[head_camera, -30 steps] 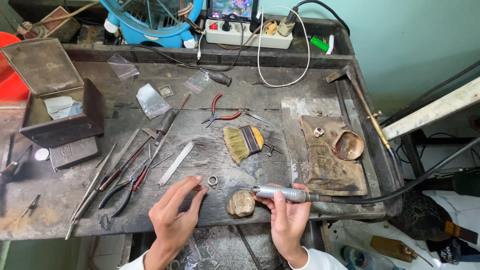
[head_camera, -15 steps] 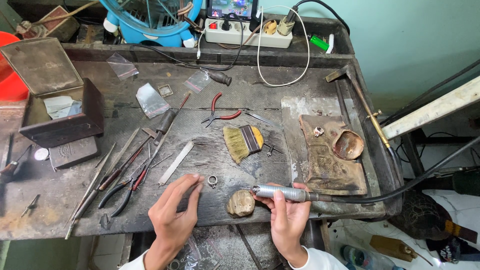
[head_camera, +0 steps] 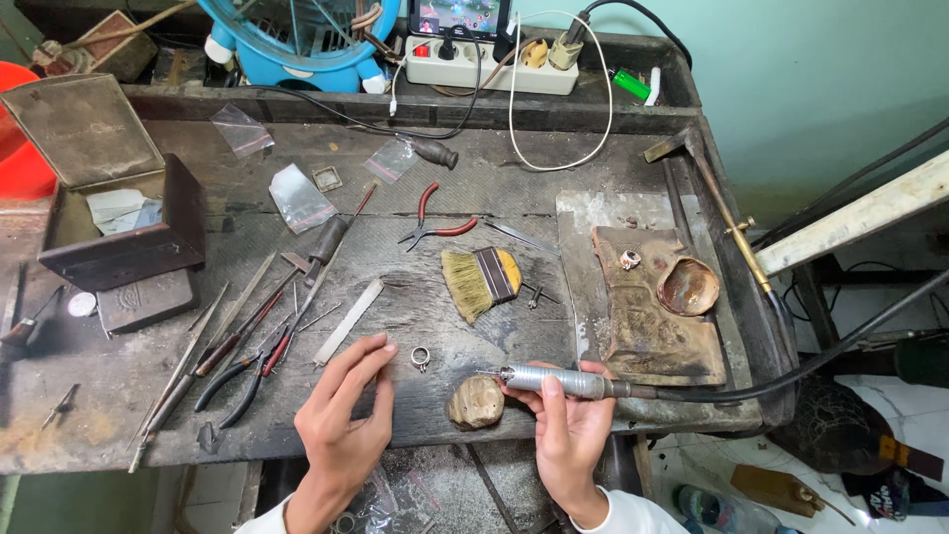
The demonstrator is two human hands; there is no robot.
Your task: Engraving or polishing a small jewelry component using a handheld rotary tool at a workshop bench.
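Note:
My right hand [head_camera: 571, 427] grips a silver rotary handpiece [head_camera: 556, 381] with a black flexible cable [head_camera: 791, 366] running off to the right; its tip points left. My left hand [head_camera: 346, 415] rests open on the workbench [head_camera: 415, 297], fingers spread, holding nothing. A small metal ring [head_camera: 420, 356] lies just right of its fingertips. A rounded tan lump [head_camera: 475, 401] sits at the front edge between both hands.
A flat brush [head_camera: 481, 280], red-handled pliers [head_camera: 435, 225], files and pliers [head_camera: 247, 341] lie on the bench. A dark open box [head_camera: 119, 242] stands at left, a worn pad [head_camera: 652, 307] with a small dish [head_camera: 689, 287] at right, a power strip [head_camera: 484, 67] at back.
My left hand has shifted slightly, its fingers stretching toward the ring. The right hand and handpiece stay in place.

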